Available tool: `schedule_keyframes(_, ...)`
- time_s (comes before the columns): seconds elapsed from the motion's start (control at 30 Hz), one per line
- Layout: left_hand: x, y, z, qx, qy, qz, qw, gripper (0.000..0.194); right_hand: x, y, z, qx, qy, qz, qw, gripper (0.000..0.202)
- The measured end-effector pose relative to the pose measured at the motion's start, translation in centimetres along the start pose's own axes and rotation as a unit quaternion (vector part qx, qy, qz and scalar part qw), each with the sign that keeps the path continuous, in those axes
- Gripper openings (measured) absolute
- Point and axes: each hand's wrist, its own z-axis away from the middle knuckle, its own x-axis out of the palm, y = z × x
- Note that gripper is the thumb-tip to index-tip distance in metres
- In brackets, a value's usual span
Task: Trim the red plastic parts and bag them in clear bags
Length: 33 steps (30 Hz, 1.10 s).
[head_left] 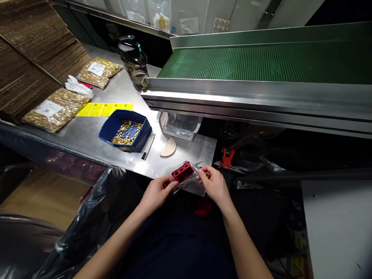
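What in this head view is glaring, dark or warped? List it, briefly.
Head view: bright glare runs along the steel conveyor edge; the area under the table and around the lap is very dark; the conveyor and table lines bend from wide-angle distortion; the red part in its clear bag, between the left hand and right hand, stays fairly sharp.

Two bare forearms with no sleeves, left hand (156, 192) and right hand (214, 184) ungloved, no rings or watch, dark navy clothing over the lap
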Motion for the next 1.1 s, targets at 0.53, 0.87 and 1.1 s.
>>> schedule_keyframes(0.53, -5.3, 7.1, 0.7, 0.058, 0.089, -0.072, 0.992, 0.040, -2.9, -5.3, 2.5, -0.069, 0.066, 0.065, 0.993, 0.026)
schedule_keyframes(0.87, -5.7, 8.6, 1.1, 0.112, 0.107, -0.016, 0.988, 0.039, -2.6, -5.4, 2.8, -0.158, 0.087, 0.031, 0.983, 0.020)
schedule_keyframes(1.1, -2.4, 8.2, 0.5, 0.180, -0.072, 0.121, 0.974, 0.036, -1.7, -4.4, 1.6, -0.255, -0.122, -0.086, 0.955, 0.018)
